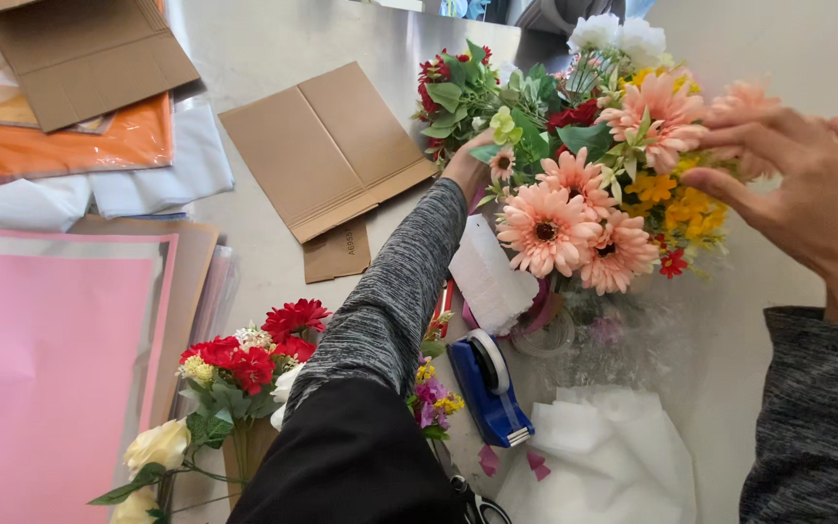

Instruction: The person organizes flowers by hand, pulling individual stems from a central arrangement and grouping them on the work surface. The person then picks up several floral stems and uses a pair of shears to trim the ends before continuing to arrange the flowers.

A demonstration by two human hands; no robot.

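A big bouquet of peach, yellow, red and white flowers with green leaves stands at the upper middle of the table. My left hand reaches under its left side and grips it among the leaves; most of the fingers are hidden by blooms. At the right, my right hand hovers with fingers spread, fingertips touching the peach and yellow blooms at the bouquet's right edge. White foam wrap and clear film sit around the bouquet's base.
A blue tape dispenser lies below the bouquet, white tissue to its right. Red and cream flowers lie by my left arm. Pink paper, orange sheets and flattened cardboard cover the left. Scissors at the bottom edge.
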